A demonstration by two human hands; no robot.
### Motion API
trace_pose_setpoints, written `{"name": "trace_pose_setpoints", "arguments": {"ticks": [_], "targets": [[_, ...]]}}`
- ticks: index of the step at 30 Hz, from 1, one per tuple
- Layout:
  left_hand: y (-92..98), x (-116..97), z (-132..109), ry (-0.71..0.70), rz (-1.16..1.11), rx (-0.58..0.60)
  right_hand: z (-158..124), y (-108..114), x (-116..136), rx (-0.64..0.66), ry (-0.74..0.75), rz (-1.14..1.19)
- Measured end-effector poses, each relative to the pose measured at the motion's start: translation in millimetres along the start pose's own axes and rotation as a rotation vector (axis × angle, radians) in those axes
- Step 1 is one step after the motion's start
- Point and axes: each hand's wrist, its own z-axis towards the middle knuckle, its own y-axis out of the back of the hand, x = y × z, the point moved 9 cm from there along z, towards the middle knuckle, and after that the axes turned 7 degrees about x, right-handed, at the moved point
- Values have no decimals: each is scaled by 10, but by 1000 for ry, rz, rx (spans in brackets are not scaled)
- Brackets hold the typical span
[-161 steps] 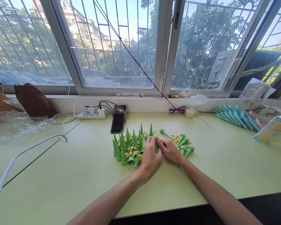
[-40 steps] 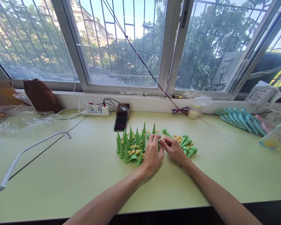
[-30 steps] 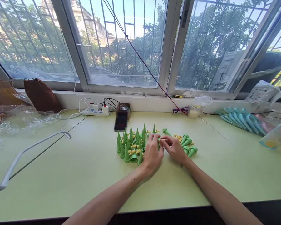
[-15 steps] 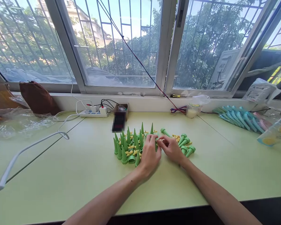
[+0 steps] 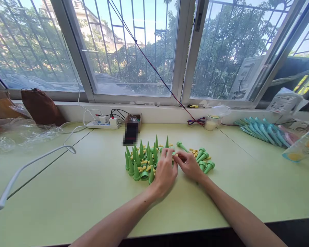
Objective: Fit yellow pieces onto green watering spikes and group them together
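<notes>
My left hand (image 5: pixel 166 169) is closed around a green plastic spike, mostly hidden behind its fingers. Right beside it, my right hand (image 5: pixel 190 165) pinches a small yellow plastic fitting (image 5: pixel 175 155) against the spike's end; the exact contact is hidden. To the left, several green cone-shaped spikes (image 5: pixel 136 172) stand point up, with yellow fittings (image 5: pixel 143 168) scattered among them. One green piece (image 5: pixel 144 176) there shows its open round end. Beyond my right hand, more green spikes (image 5: pixel 209 167) lie on their sides near a small heap of yellow fittings (image 5: pixel 194 152).
On the pale green table (image 5: pixel 87 192), a white bent rod (image 5: pixel 36 164) crosses the left side. A power strip (image 5: pixel 103 124) and a small box (image 5: pixel 136 120) stand by the window wall. A jar (image 5: pixel 212 123) and blue plastic packets (image 5: pixel 262 130) are towards the right.
Both hands stay in nearly the same place. The yellow fitting between the fingertips shows more clearly now, and the green spike in my left hand is more covered.
</notes>
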Motion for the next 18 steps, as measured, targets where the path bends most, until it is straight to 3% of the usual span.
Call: {"name": "trace_pose_setpoints", "arguments": {"ticks": [18], "targets": [[-23, -19, 3, -30, 0, 26, 7, 34, -58, -18, 6, -39]]}}
